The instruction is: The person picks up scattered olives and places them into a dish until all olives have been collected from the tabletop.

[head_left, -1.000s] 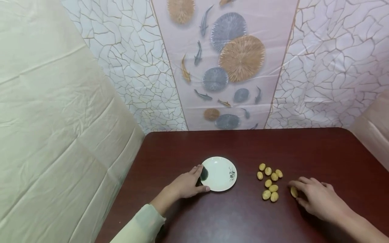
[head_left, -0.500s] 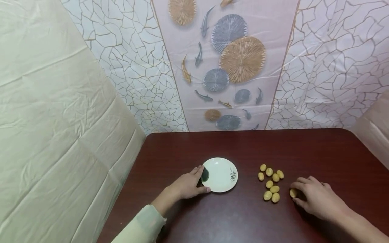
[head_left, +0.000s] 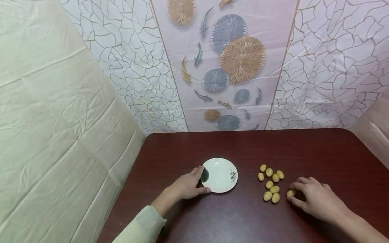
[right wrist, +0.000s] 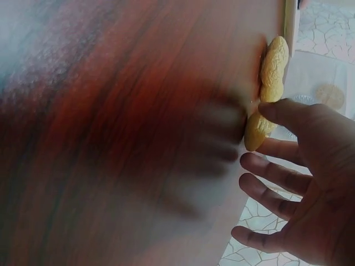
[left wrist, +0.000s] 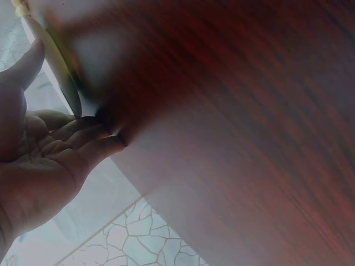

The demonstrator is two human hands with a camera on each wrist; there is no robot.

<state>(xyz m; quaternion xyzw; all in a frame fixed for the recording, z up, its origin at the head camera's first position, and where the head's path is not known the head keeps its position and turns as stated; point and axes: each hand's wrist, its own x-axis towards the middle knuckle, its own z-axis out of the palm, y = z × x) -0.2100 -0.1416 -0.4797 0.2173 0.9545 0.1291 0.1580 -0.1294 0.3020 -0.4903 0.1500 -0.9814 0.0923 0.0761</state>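
Observation:
My left hand (head_left: 186, 185) rests at the left rim of a small white plate (head_left: 219, 179) that has a dark green patch and a printed flower sprig. In the left wrist view, its thumb and rather straight fingers (left wrist: 83, 141) touch the plate's edge at spaced points. Farther right, the thumb and index finger of my right hand (head_left: 314, 197) pinch a yellow wrinkled oval (head_left: 291, 193), walnut-like, on the table. Its other fingers are spread in the right wrist view, where another wrinkled oval (right wrist: 274, 69) shows beyond the pinched one (right wrist: 255, 133).
Several loose yellow ovals (head_left: 269, 184) lie between the plate and my right hand. The dark reddish-brown table (head_left: 243, 219) runs back to a patterned cloth wall (head_left: 228, 84). A pale cloth (head_left: 76, 135) hangs along the left side.
My right thumb and index finger have closed on the yellow oval and shifted it slightly left along the table. The left hand and the plate keep their places.

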